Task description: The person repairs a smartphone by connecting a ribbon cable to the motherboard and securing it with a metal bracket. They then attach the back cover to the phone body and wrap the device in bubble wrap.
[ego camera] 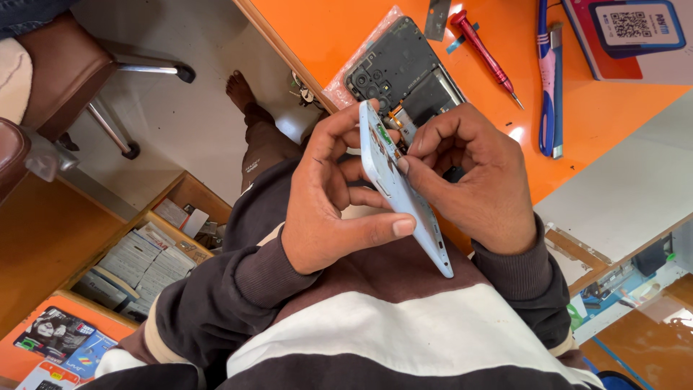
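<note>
Both hands' fingers grip 1 pale-blue phone (404, 198) (edge-on): left hand (325, 209) underneath, right hand (476, 173) pinching top.

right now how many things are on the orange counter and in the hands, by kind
phone parts: 2 (pale blue phone body in both hands, dark opened phone frame on the counter)
screwdrivers: 1 (red)
blue tools: 1
small metal blades: 1
total: 5

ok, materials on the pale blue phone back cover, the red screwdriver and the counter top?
Pale blue back cover: probably plastic, smooth satin sheen, thin moulded edge. Red screwdriver: handle looks like anodised metal with a glossy red finish, though painted plastic is possible; bare steel-like tip. Orange counter top: glossy laminate by its look, with glare patches and a wood-toned edge strip.
</note>
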